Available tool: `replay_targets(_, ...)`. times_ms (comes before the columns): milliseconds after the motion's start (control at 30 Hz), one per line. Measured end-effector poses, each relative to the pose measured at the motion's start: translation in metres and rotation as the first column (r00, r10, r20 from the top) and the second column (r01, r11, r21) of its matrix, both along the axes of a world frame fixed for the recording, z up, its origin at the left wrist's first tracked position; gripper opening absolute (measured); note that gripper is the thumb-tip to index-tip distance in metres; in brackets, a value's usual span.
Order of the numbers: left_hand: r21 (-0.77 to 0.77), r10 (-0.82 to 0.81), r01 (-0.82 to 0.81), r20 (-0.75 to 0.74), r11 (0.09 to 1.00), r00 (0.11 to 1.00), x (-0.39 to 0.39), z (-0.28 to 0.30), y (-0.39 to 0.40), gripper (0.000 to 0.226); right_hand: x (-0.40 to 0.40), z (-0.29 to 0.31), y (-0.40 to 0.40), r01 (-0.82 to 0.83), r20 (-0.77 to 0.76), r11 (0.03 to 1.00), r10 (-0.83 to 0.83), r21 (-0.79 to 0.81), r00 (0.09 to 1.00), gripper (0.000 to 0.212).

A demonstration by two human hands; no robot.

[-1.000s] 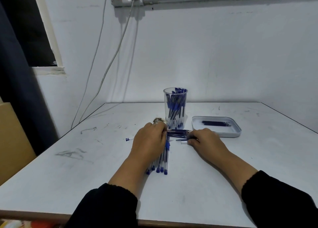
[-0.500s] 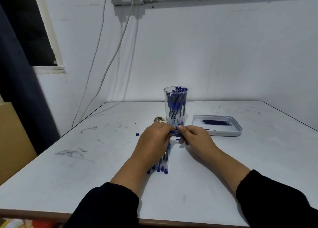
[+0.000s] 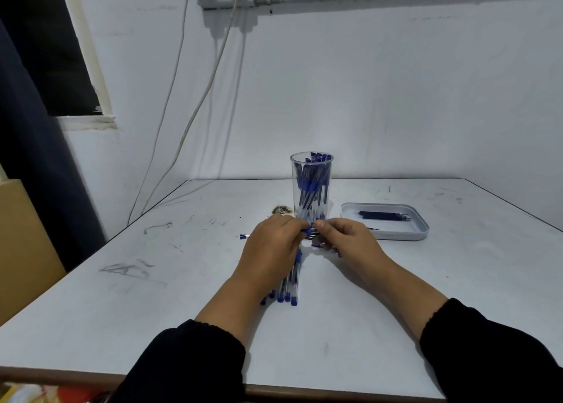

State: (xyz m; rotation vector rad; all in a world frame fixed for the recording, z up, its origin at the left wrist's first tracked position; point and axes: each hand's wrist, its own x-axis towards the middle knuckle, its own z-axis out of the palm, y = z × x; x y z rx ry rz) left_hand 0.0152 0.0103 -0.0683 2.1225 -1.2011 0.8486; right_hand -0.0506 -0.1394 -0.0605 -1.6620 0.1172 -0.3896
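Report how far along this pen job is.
Looks done: a clear plastic cup stands packed with blue-capped pens. In hand: the left hand and right hand pinch one blue-tipped pen between them. Left, likely: a row of clear pens on the white table and dark refills in the grey tray.

We look through a single wide-angle camera worn on the head, facing forward and tipped down over a white table [image 3: 152, 311]. It sits close to the work: our black sleeves [image 3: 189, 360] enter from the bottom edge, and the left hand [image 3: 271, 247] and right hand [image 3: 347, 241] meet on a pen [image 3: 308, 231] just below the middle of the frame, near enough that single fingers read clearly. The table's near edge runs along the bottom, its far edge meets a wall [image 3: 396, 98] straight ahead, a cup [image 3: 311, 186] stands on the centre line, and the window frame [image 3: 91, 67] at far left leans inward.
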Motion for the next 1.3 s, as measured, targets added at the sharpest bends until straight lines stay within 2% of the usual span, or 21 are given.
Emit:
replay_targets(67,0.004,-0.007,0.007,0.014,1.000,1.000,0.000,0.000,0.000,0.018,0.001,-0.001,-0.001,0.026,-0.013,0.998,-0.027,-0.061,1.000,0.027)
replay_targets(167,0.014,0.000,0.000,0.021,1.000,1.000,0.001,-0.001,0.000,0.018,-0.002,0.002,0.001,-0.005,0.008,0.999,0.005,0.036,1.000,0.008)
replay_targets(267,0.008,0.010,-0.010,0.009,1.000,1.000,0.001,-0.001,0.001,0.020,-0.003,0.003,0.000,-0.070,0.018,0.989,0.069,0.132,0.997,0.024)
replay_targets(367,0.009,0.004,-0.004,0.016,1.000,1.000,0.000,0.000,0.001,0.020,-0.006,0.005,0.001,-0.041,-0.010,0.998,0.041,0.045,0.999,0.014)
replay_targets(433,0.018,0.002,-0.003,0.022,1.000,1.000,0.000,0.000,0.001,0.019,-0.004,0.004,0.001,-0.012,-0.015,1.000,0.013,0.009,1.000,0.019)
replay_targets(533,0.031,0.005,-0.006,0.030,1.000,1.000,0.001,-0.001,0.001,0.019,-0.004,0.004,0.001,-0.024,-0.002,0.998,0.024,0.061,1.000,0.012)
replay_targets(600,0.027,0.009,-0.010,0.023,1.000,1.000,0.001,-0.001,0.001,0.019,-0.005,0.005,0.000,-0.046,0.005,0.994,0.046,0.102,0.999,0.020)
replay_targets(733,0.021,-0.001,0.001,0.022,1.000,1.000,0.000,0.000,0.001,0.020,-0.005,0.006,0.000,-0.003,-0.019,1.000,0.004,0.030,1.000,0.012)
replay_targets(833,0.027,-0.003,0.003,0.032,1.000,0.999,0.000,0.000,0.002,0.019,-0.005,0.006,0.000,-0.004,0.005,0.999,0.004,0.043,1.000,0.012)
replay_targets(1067,0.011,0.029,-0.029,0.002,1.000,1.000,-0.001,0.000,0.003,0.019,-0.006,0.010,-0.011,0.038,0.036,0.999,-0.039,0.019,0.999,0.018)
replay_targets(1100,0.001,0.046,-0.046,-0.005,0.999,0.999,-0.001,0.000,0.003,0.019,-0.007,0.011,-0.014,0.061,0.038,0.998,-0.061,-0.014,0.997,0.017)
replay_targets(1167,-0.019,0.074,-0.075,-0.017,0.997,0.997,-0.002,0.001,0.003,0.019,-0.005,0.012,-0.022,0.123,0.031,0.967,-0.119,-0.221,0.992,0.016)
replay_targets(1233,-0.025,0.085,-0.086,-0.016,0.996,0.996,-0.001,0.001,0.003,0.019,-0.004,0.007,-0.031,0.149,0.006,0.877,-0.165,-0.456,0.986,0.016)
replay_targets(1300,-0.018,0.089,-0.089,-0.011,0.996,0.996,0.000,0.001,0.003,0.019,-0.006,0.002,-0.036,0.136,-0.039,0.777,-0.201,-0.614,0.979,0.015)
